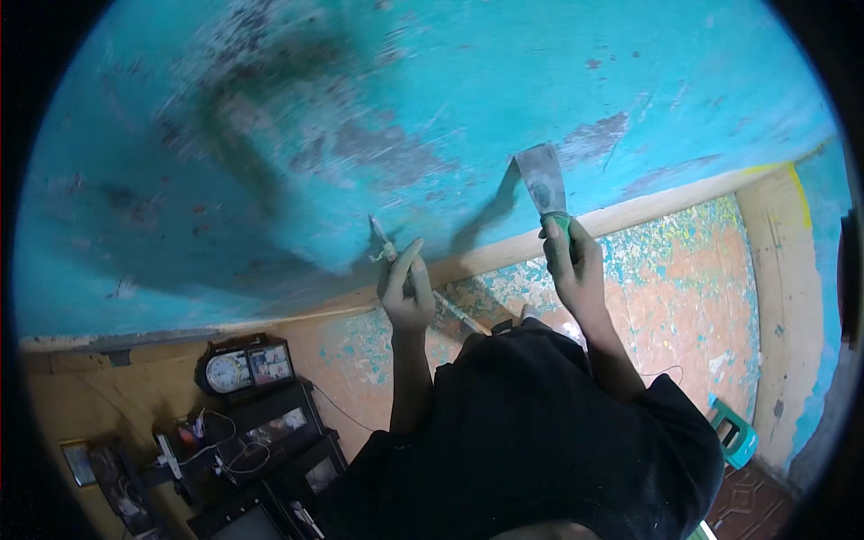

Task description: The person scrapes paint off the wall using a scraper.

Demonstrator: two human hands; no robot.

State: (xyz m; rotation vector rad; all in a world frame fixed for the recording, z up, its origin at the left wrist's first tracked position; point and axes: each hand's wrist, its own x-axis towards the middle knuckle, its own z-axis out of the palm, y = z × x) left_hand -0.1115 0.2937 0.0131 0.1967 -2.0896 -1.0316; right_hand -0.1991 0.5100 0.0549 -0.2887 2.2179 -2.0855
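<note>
My right hand (pixel 576 265) is closed around the green handle of a paint scraper (pixel 542 180). Its wide grey blade points up at the turquoise wall (pixel 504 81), just left of a bare grey patch; whether it touches, I cannot tell. My left hand (pixel 407 286) grips a thin, pale, pointed rod (pixel 382 236) with a bit of string or fibre near its tip. A pale shaft slants down behind that hand toward my body, apparently the same rod. Scratches and larger grey patches (pixel 378 148) mark the paint above both hands.
Paint flakes (pixel 657 261) in turquoise, white and yellow litter the surface below the wall. A dark cabinet with a clock (pixel 229 372), cables and several small items stands at lower left. At lower right are a pale post (pixel 781 270) and a green plastic object (pixel 738 438).
</note>
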